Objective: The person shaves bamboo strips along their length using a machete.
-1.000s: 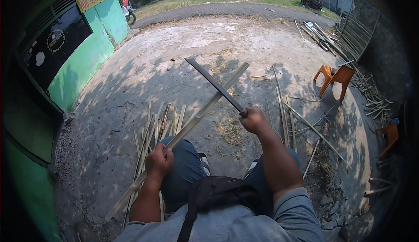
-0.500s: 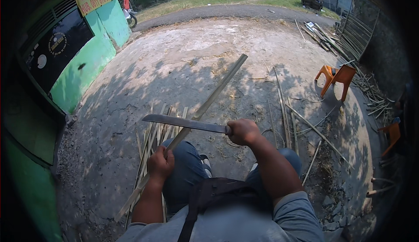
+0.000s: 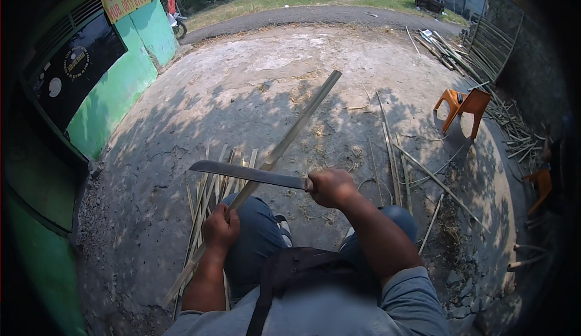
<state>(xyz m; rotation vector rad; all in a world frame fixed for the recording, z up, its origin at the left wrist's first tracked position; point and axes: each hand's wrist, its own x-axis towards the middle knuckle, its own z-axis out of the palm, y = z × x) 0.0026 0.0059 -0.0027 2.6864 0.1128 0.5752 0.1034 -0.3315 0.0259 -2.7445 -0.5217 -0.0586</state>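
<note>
My left hand is wrapped round a long bamboo strip, which slants from beside my left forearm up to the far right. In my right hand is the handle of a machete. Its long blade points left and lies across the strip, a little beyond my left hand; whether the edge bites into the bamboo I cannot tell. Several split bamboo strips lie beside my left knee, partly hidden by my arm and leg.
More bamboo strips lie on the ground at right. An orange plastic chair stands beyond them. Piles of bamboo lie by the right wall. The green building wall runs along the left, and a road crosses far ahead.
My right hand and the machete have moved slightly left and toward me along the bamboo strip. My left hand keeps its grip, nearly unmoved.
</note>
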